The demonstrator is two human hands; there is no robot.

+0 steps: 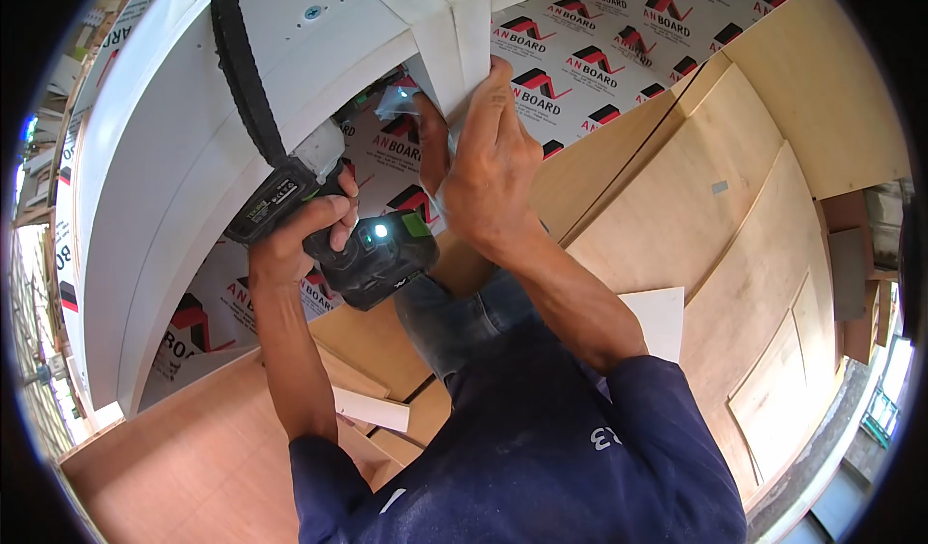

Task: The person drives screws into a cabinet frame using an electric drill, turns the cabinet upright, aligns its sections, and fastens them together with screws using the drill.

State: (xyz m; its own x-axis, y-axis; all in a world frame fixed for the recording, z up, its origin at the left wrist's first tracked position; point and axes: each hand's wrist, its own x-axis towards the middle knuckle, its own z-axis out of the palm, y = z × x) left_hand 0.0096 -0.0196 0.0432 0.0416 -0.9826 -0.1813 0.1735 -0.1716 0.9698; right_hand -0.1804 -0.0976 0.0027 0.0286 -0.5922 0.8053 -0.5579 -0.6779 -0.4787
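My left hand is wrapped round the handle of a black and green cordless drill. A small light glows on the drill's base, and a black strap loops up from its body. The drill's nose points up towards the underside of a white curved panel; its tip is hidden. My right hand grips a white strip on the panel's edge, with the thumb on one side and fingers on the other. Some of those fingers are hidden behind the hand.
Boards printed "AN BOARD" line the inside of the frame. Curved plywood sheets stand on the right, and a plywood panel lies at lower left. White offcuts lie near my body. A screw head shows in the white panel.
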